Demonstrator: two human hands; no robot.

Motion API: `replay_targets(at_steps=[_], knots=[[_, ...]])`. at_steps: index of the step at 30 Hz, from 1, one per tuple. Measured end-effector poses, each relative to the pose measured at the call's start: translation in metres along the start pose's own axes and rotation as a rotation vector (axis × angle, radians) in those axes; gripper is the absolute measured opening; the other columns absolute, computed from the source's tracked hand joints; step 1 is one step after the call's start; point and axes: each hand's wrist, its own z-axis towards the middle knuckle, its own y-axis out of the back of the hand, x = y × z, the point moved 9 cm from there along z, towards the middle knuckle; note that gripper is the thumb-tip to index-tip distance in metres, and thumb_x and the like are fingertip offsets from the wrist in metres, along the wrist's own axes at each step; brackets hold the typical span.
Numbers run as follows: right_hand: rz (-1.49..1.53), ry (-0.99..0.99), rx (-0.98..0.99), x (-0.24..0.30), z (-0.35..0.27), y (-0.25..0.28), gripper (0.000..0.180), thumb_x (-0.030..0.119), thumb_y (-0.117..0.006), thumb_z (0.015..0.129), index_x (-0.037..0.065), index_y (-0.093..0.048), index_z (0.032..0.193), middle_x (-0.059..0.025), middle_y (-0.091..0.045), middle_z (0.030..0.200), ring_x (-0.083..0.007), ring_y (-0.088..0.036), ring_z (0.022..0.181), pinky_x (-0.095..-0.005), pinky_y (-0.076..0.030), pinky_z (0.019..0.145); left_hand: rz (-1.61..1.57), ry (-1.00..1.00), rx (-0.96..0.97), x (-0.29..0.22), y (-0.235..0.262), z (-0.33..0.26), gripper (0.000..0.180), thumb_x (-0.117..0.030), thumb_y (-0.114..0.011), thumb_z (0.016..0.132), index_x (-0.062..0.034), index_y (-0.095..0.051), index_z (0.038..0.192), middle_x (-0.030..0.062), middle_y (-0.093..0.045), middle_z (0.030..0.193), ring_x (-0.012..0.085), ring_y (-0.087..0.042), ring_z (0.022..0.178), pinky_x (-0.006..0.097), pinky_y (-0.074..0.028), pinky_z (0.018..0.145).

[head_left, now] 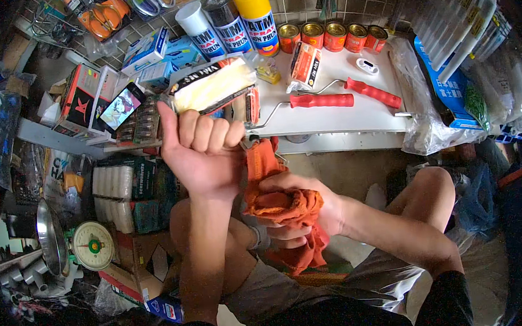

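My left hand (200,146) is closed in a fist with its thumb stretched upward, in front of the table's near edge. A small metal end (249,141) shows beside its little finger; the rest of what it grips is hidden. My right hand (305,205) is wrapped round a bunched orange-red cloth (289,205), whose upper end reaches to that metal piece. Just beyond my left fist is a plastic-wrapped paint roller (214,85) with cream fleece. Two paint rollers with red handles (321,100) lie to the right on the white table (356,120).
Spray cans (256,23) and several small red tins (334,35) line the table's back. A phone (122,107) leans at the left, above a dial scale (94,244). Plastic-wrapped goods (453,22) hang at the right. My bent legs (429,201) flank the space below.
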Motion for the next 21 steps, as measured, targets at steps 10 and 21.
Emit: replay_targets(at_steps=[10, 21], knots=[[-1.777, 0.288, -0.899, 0.064, -0.019, 0.009, 0.044, 0.029, -0.073, 0.089, 0.000, -0.060, 0.119, -0.0209, -0.070, 0.116, -0.0323, -0.073, 0.088, -0.0391, -0.058, 0.077, 0.413, -0.370, -0.387, -0.056, 0.024, -0.003, 0.061, -0.053, -0.035, 0.109, -0.0214, -0.021, 0.059, -0.0078, -0.013, 0.051, 0.0101, -0.007, 0.049, 0.030, -0.013, 0.050], [-1.742, 0.496, -0.805, 0.085, -0.029, 0.016, 0.039, 0.022, -0.078, 0.086, 0.001, -0.061, 0.114, -0.0127, -0.071, 0.093, -0.0203, -0.070, 0.082, -0.0375, -0.055, 0.080, 0.486, -0.327, -0.146, -0.004, -0.004, -0.003, 0.063, -0.060, -0.030, 0.107, -0.0207, -0.021, 0.059, -0.0078, -0.013, 0.051, 0.0102, -0.008, 0.050, 0.030, -0.014, 0.053]])
